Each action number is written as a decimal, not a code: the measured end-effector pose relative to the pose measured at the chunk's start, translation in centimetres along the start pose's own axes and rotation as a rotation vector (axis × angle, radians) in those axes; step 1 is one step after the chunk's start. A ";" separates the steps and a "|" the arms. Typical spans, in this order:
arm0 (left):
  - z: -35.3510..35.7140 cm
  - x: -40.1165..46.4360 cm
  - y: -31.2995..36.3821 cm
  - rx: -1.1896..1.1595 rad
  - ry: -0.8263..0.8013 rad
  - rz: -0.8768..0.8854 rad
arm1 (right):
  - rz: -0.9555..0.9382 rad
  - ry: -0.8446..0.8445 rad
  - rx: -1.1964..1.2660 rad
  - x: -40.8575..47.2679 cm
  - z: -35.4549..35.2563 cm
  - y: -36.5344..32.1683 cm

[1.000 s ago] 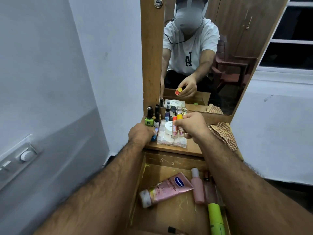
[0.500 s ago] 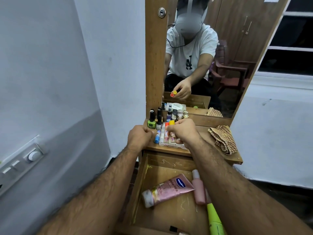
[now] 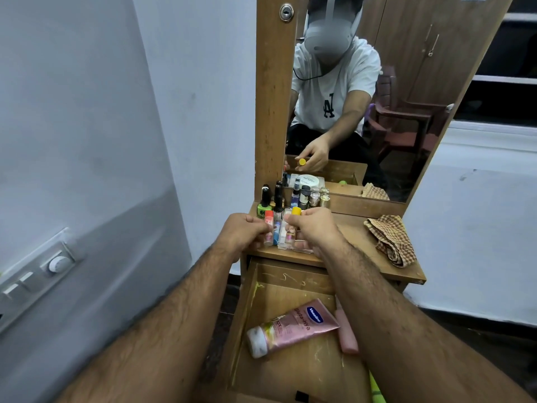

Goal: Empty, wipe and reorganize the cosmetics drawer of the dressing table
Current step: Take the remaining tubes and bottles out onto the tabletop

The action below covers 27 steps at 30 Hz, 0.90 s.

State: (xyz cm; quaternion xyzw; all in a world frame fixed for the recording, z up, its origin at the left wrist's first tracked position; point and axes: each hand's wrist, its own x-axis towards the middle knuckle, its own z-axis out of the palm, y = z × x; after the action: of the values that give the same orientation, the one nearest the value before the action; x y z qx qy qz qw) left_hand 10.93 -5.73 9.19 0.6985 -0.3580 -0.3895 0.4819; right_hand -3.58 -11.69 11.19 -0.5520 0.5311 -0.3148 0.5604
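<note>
Tabletop point(image 3: 351, 242): each hand pinches one small capped tube.

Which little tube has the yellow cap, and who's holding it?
The yellow-capped tube is in the right hand. The one the left hand holds has an orange-red cap instead.

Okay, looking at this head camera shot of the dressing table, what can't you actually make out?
- Clear plastic organiser tray: mostly hidden behind the left hand and right hand.
- Pale pink bottle in the open wooden drawer: largely covered by the right forearm.
- Lime-green tube: cut off by the bottom edge.
- Small bottles' labels: too small.
</note>
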 end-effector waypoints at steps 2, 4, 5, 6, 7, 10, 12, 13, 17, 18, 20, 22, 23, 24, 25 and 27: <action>-0.2 1.1 -0.1 0.136 0.073 0.015 | -0.014 0.043 -0.005 0.3 -0.3 0.2; -0.2 1.9 0.0 0.272 0.095 0.012 | -0.023 0.069 -0.007 0.6 -0.5 0.2; 0.0 1.9 0.1 0.339 0.095 0.010 | -0.028 0.072 -0.023 0.7 -0.5 0.2; 0.3 1.9 0.3 0.394 0.100 0.006 | -0.035 0.074 -0.046 0.8 -0.5 0.3; 0.5 2.0 0.4 0.429 0.109 0.003 | -0.044 0.076 -0.071 0.8 -0.4 0.3; 1.1 2.2 0.5 0.461 0.132 -0.010 | -0.076 0.092 -0.138 0.7 -0.2 0.1; 1.3 2.3 0.4 0.457 0.138 -0.016 | -0.086 0.104 -0.156 0.6 -0.3 0.0; 1.3 2.4 0.4 0.453 0.142 -0.012 | -0.086 0.109 -0.162 0.5 -0.3 -0.1; 1.2 2.4 0.3 0.439 0.151 0.011 | -0.083 0.130 -0.177 0.4 -0.2 -0.1; 1.1 2.5 0.3 0.429 0.154 0.017 | -0.082 0.136 -0.184 0.4 -0.1 -0.2; 0.9 2.4 0.3 0.406 0.152 0.028 | -0.079 0.148 -0.190 0.3 0.0 -0.3; 0.8 2.2 0.4 0.384 0.128 0.029 | -0.071 0.151 -0.192 0.3 0.2 -0.3; 0.7 2.0 0.5 0.377 0.119 0.033 | -0.070 0.151 -0.196 0.3 0.3 -0.3; 0.6 1.8 0.5 0.367 0.116 0.035 | -0.069 0.148 -0.202 0.3 0.3 -0.3; 0.4 1.7 0.4 0.355 0.122 0.041 | -0.069 0.143 -0.200 0.3 0.4 -0.3; 0.0 1.3 0.3 0.334 0.146 0.059 | -0.063 0.131 -0.178 0.2 0.5 -0.4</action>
State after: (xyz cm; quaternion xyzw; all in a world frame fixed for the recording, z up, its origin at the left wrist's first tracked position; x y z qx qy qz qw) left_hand 11.43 -6.93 9.19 0.7844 -0.4022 -0.2586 0.3950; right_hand -2.92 -11.84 11.41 -0.5941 0.5748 -0.3194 0.4633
